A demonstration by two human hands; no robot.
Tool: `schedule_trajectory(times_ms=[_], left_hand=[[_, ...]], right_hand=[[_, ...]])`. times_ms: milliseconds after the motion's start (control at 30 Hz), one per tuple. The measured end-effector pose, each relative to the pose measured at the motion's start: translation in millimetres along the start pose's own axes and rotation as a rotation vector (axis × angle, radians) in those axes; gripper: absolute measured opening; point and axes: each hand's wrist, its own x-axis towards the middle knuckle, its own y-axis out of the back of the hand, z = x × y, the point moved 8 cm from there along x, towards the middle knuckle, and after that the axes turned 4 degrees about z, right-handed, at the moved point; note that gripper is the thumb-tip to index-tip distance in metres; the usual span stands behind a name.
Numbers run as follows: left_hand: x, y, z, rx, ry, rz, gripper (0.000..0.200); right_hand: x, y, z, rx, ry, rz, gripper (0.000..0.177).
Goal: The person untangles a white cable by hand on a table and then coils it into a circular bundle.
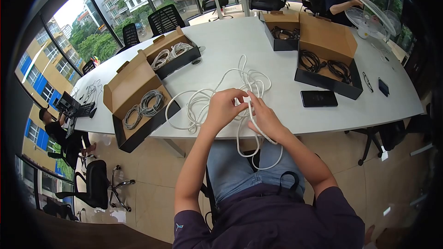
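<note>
A long white cable lies in loose tangled loops on the white table, and some of its loops hang over the front edge above my lap. My left hand is closed on the cable, thumb and fingers pinched together. Close beside it on the right, my right hand also grips the cable, with a strand running down across its palm side. The two hands nearly touch at the fingertips.
Open boxes hold grey cables, white cables and black cables. A black phone, glasses and a small dark item lie at the right. One person handles a fan; another sits far left near a laptop.
</note>
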Motion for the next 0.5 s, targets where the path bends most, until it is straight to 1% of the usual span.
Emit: schedule_trajectory(times_ms=[33,133,167,267,300,367,433,467,500], left_hand=[[-2,0,-3,0.058,0.003,-0.003,0.021],[-5,10,-7,0.287,-0.094,0.106,0.027],[-6,7,-22,0.319,0.001,0.051,0.032],[-14,6,-42,0.482,-0.024,0.010,0.038],[-20,4,-51,0.486,0.017,-0.034,0.041],[-34,-1,-62,0.491,0.094,-0.122,0.046],[-39,8,-42,0.618,0.229,-0.129,0.050],[-41,14,-29,0.681,0.301,-0.134,0.052],[-38,23,-10,0.708,0.259,-0.027,0.041]], right_hand=[[0,1,5,0.035,-0.020,0.023,0.081],[4,2,31,0.138,-0.088,0.115,0.071],[6,5,39,0.172,-0.110,0.150,0.068],[9,27,36,0.572,-0.153,0.242,0.059],[10,32,39,0.684,-0.169,0.246,0.055],[12,43,46,0.822,-0.263,0.282,0.054],[12,51,52,0.930,-0.393,0.296,0.051],[12,53,56,0.971,-0.411,0.315,0.051],[11,53,60,1.011,-0.430,0.330,0.050]])
